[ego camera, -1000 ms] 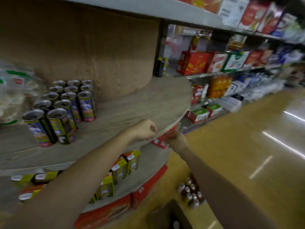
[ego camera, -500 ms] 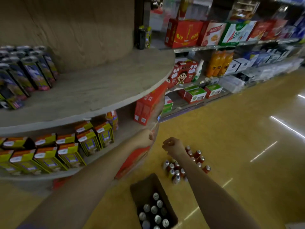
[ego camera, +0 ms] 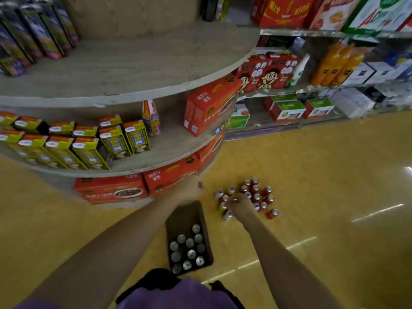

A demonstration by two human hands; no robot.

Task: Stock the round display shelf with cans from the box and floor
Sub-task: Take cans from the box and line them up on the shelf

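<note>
Round shelf (ego camera: 133, 70): tall cans (ego camera: 40, 32) at far left of top tier, cropped, count unclear. Left hand (ego camera: 189, 188): fingers curled, holding nothing visible. Box (ego camera: 189, 237) on floor (ego camera: 312, 175): about twelve cans (ego camera: 189, 243) upright inside. Right hand (ego camera: 239, 206) over floor cans (ego camera: 256, 195), roughly sixteen; grip unclear. Yellow glossy floor; stocked store shelves (ego camera: 312, 90) behind.
</note>
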